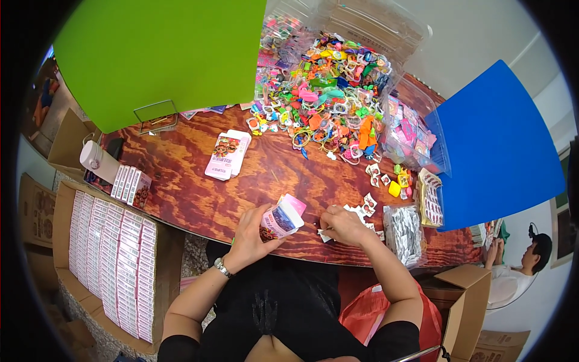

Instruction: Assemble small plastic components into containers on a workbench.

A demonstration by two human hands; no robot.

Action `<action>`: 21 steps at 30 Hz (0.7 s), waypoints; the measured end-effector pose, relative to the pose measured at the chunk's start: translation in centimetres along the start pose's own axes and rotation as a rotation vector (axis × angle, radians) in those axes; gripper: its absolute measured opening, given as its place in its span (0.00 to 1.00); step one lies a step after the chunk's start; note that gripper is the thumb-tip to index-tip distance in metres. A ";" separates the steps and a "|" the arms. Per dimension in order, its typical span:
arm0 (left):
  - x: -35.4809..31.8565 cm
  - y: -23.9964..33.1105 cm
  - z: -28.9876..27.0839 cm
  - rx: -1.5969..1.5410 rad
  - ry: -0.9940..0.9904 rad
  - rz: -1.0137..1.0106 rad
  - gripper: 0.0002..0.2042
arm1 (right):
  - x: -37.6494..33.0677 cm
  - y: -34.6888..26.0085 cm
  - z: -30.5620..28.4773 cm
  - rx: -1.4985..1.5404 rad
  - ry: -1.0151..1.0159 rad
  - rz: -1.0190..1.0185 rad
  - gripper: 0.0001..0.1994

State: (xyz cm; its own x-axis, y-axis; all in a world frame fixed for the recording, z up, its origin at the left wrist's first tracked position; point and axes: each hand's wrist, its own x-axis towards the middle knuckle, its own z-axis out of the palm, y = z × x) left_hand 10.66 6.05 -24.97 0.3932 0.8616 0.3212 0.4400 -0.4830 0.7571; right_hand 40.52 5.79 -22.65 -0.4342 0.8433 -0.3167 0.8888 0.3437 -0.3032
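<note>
My left hand (246, 238) is wrapped round a small pink printed carton (276, 226), tilted near the table's front edge. The carton's top is open, and a pink flap (294, 204) stands up from it. To the right, my right hand (347, 228) is closed in a pinch on a small white printed piece (324, 236) at the tabletop. More of these small white pieces (368, 204) lie scattered beyond and beside that hand. A stack of flat pink cartons (228, 155) rests on the table farther back.
A big heap of colourful small toys (332, 96) covers the back. Clear bins of pink packets (410, 133) and silvery sachets (403, 235) stand at right. Upright cartons (131, 186) and a pale cup (98, 160) are at left, above a cardboard box (166, 259). A co-worker (512, 277) sits far right.
</note>
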 end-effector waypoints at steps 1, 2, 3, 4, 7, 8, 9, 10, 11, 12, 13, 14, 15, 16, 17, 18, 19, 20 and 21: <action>0.0 0.0 -0.1 0.003 0.004 0.010 0.39 | 0.0 -0.2 -0.2 -0.002 0.000 -0.006 0.11; 0.0 0.0 -0.1 0.004 0.007 0.009 0.39 | -0.1 -0.4 -0.5 0.078 -0.002 0.048 0.10; 0.1 0.0 -0.2 0.008 0.004 0.004 0.39 | -0.1 -0.4 -0.7 0.158 -0.004 0.102 0.09; 0.1 0.0 -0.2 0.011 0.001 -0.001 0.39 | -0.1 -0.1 -0.4 0.156 -0.003 0.099 0.09; 0.3 -0.1 0.2 -0.001 0.018 0.019 0.39 | -0.3 1.2 0.8 0.207 0.239 -0.001 0.10; 0.3 -0.1 0.3 0.000 0.021 0.019 0.39 | -0.3 1.5 0.6 0.221 0.225 -0.005 0.10; 0.4 -0.1 0.4 0.003 0.013 0.008 0.38 | -0.2 1.7 0.4 0.234 0.211 -0.010 0.10; 0.4 -0.1 0.5 0.006 0.006 -0.003 0.38 | -0.3 1.8 0.2 0.232 0.213 -0.013 0.10; 0.4 -0.1 0.7 0.012 0.011 -0.006 0.38 | -0.4 1.3 -0.4 0.311 0.262 -0.006 0.09; 0.3 -0.2 1.0 0.017 0.035 -0.006 0.37 | -0.4 0.9 -1.0 0.391 0.311 -0.001 0.09; 0.3 -0.3 1.3 0.024 0.060 -0.005 0.37 | -0.4 0.5 -1.5 0.389 0.351 0.007 0.09; 0.4 -0.4 1.6 0.032 0.066 -0.005 0.37 | -0.3 0.4 -1.6 0.390 0.354 -0.003 0.09; 0.5 -0.5 2.1 0.025 0.087 -0.011 0.36 | -0.3 0.2 -1.5 0.565 0.363 0.051 0.09; 0.5 -0.6 2.4 0.019 0.109 -0.017 0.36 | -0.2 0.0 -1.5 0.741 0.368 0.103 0.09; 0.6 -0.7 2.7 0.025 0.116 -0.022 0.36 | -0.3 -1.6 -2.3 0.875 0.372 0.135 0.08; 0.7 -0.8 2.9 0.035 0.123 -0.025 0.36 | -0.3 -3.2 -3.3 0.876 0.369 0.122 0.08; 0.6 -0.7 2.9 0.051 0.135 -0.021 0.36 | -0.2 -4.9 -4.3 0.796 0.372 0.102 0.09; 0.5 -0.7 3.1 0.063 0.143 -0.013 0.36 | -0.2 -6.4 -4.9 0.714 0.378 0.088 0.10; 0.5 -0.5 3.2 0.061 0.149 -0.007 0.36 | 0.1 -7.4 -5.4 0.572 0.402 0.035 0.12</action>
State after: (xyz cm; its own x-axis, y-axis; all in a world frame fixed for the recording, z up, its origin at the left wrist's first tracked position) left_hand 13.22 6.26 -27.01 0.2677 0.8762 0.4007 0.4924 -0.4819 0.7248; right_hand 34.70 5.51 -15.58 -0.2207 0.9753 -0.0116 0.6365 0.1350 -0.7594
